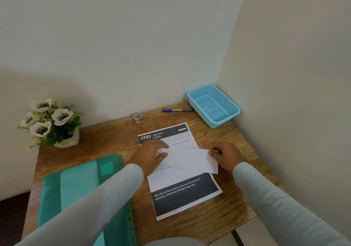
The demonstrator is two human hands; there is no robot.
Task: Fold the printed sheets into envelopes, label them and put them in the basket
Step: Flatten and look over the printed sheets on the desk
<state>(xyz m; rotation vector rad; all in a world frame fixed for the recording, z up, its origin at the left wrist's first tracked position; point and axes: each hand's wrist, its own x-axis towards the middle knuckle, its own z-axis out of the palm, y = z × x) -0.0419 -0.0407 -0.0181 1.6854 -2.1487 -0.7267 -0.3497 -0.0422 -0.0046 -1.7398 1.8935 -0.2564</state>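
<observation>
Desk (106, 145): sheet (186, 194) centre; folder (79, 179) left; basket (226, 101), pen (176, 110), tape (137, 116) behind.

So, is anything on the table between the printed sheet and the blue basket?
Nothing visible. Only bare table lies between the printed sheet and the blue basket; the blue pen lies left of the basket, off that path.
</observation>
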